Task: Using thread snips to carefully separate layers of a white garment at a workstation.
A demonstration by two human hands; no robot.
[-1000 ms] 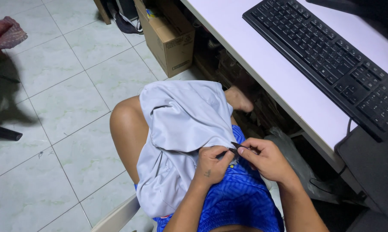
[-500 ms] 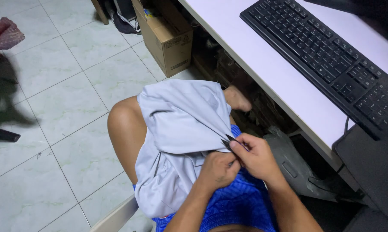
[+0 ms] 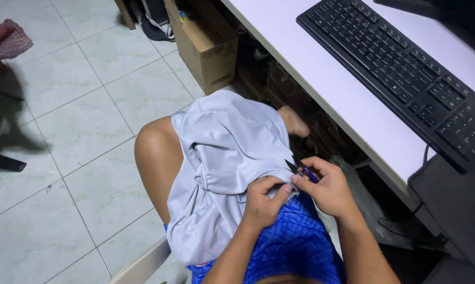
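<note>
A light grey garment [image 3: 224, 158] lies draped over my raised knee and lap. My left hand [image 3: 263, 202] pinches its edge near a frayed spot. My right hand [image 3: 326, 186] holds a small pair of blue-handled thread snips [image 3: 299, 170], its dark blades pointing up-left at the cloth edge beside my left fingers. I sit in blue patterned shorts [image 3: 290, 247] on a pale chair.
A white desk [image 3: 327, 79] runs along the right with a black keyboard [image 3: 400, 68]. A cardboard box [image 3: 206, 44] and clutter sit under it. Pale floor tiles [image 3: 74, 121] spread to the left, with a pink cloth [image 3: 8, 41] at the far left.
My hands have shifted a little on the cloth edge, and the snips' blades now stand up at the fabric. The garment has stayed on my knee.
</note>
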